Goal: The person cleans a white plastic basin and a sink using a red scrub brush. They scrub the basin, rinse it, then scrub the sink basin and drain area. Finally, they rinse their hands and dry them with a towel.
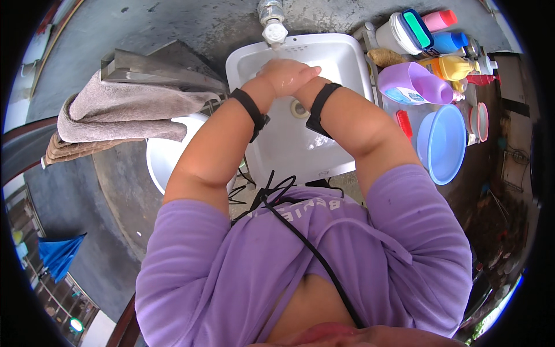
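Note:
My left hand (286, 77), wet and shiny, lies over my right hand under a running tap (275, 32) with a white knob. Its thumb crosses toward my right wrist (313, 90). Most of my right hand is hidden beneath the left, so its fingers cannot be made out. Both hands are above the back part of a white ceramic sink (299, 152). The round drain (299, 108) shows between my forearms. A black strap (250, 110) circles my left wrist and another black strap (323, 104) my right.
Left of the sink, a grey towel (125, 112) hangs by a metal bracket (151, 69), above a white basin (167, 152). At right are a purple detergent bottle (412, 82), a yellow bottle (453, 68), a white bucket (392, 34), a red brush (404, 124) and a blue basin (442, 145).

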{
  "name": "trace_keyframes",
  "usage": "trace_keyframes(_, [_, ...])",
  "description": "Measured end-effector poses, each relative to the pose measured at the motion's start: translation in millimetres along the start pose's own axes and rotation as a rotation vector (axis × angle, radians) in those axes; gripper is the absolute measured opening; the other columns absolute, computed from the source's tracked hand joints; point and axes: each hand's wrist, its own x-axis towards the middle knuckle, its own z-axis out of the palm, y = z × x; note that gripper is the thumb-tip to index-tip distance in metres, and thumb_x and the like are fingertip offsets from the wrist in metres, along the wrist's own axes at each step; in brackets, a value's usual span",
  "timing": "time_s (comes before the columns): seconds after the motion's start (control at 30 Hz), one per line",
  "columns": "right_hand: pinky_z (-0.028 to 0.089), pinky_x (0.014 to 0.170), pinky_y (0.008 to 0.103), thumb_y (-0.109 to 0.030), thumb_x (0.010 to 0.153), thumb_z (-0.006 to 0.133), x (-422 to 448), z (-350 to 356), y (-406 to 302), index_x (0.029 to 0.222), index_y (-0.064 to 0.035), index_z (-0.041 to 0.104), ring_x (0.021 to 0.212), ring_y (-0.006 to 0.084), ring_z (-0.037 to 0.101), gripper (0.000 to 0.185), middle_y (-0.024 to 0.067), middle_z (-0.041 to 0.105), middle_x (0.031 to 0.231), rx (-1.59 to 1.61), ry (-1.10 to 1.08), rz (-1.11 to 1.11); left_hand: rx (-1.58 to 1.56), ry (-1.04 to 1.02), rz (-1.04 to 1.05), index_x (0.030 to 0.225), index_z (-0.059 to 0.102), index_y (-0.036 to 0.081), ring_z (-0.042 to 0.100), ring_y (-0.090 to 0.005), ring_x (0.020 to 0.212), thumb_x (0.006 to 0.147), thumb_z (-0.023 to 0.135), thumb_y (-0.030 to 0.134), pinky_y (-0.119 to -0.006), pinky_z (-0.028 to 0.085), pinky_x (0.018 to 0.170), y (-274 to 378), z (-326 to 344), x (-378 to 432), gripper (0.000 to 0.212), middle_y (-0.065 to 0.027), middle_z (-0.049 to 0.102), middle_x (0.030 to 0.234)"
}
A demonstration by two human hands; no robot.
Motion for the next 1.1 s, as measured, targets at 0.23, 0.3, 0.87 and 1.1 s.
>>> trace_keyframes(0.23, [0.049, 0.085, 0.0425, -0.034, 0.085, 0.060, -11.2, 24.8, 24.2, 0.103, -0.0166, 0.068, 0.099, 0.0273, 0.063, 0.026, 0.0066, 0.067, 0.104, -0.166, -0.025, -0.238, -0.492, -0.169, -0.459, 0.110, 0.067, 0.006, 0.063, -0.0211, 0.090, 0.093, 0.053, 0.041, -0.037, 0.052, 0.077, -49.2, 9.7, 26.3, 0.041, -0.0108, 0.068, 0.094])
trace_keyframes(0.3, [0.050, 0.082, 0.0413, -0.032, 0.084, 0.059, 4.7, 29.3, 50.7, 0.096, -0.0143, 0.069, 0.094, 0.0293, 0.064, 0.024, 0.0087, 0.068, 0.098, -0.162, -0.091, -0.272, -0.973, 0.170, -0.474, 0.102, 0.066, 0.008, 0.062, -0.0178, 0.086, 0.093, 0.056, 0.033, -0.033, 0.052, 0.076, -72.2, 22.0, 22.1, 0.029, -0.0080, 0.067, 0.093])
trace_keyframes(0.87, [0.050, 0.083, 0.0416, -0.026, 0.085, 0.061, -67.6, 29.2, 87.4, 0.088, -0.0077, 0.069, 0.091, 0.0308, 0.064, 0.020, 0.0158, 0.067, 0.092, 0.824, -0.304, 0.295, 0.227, 0.395, 0.600, 0.128, 0.053, 0.016, 0.053, -0.0307, 0.118, 0.074, 0.071, 0.014, -0.049, 0.036, 0.105, 39.0, 47.0, -49.3, 0.057, -0.0075, 0.057, 0.127])
trace_keyframes(1.1, [0.050, 0.083, 0.0411, -0.025, 0.085, 0.062, -97.1, 46.2, 82.8, 0.089, -0.0078, 0.070, 0.091, 0.0306, 0.064, 0.019, 0.0157, 0.067, 0.092, 0.833, -0.269, 0.226, 0.052, 0.244, 0.557, 0.119, 0.058, 0.016, 0.059, -0.0309, 0.107, 0.070, 0.072, 0.016, -0.045, 0.045, 0.097, 56.6, 64.4, -28.3, 0.051, -0.0071, 0.063, 0.114])
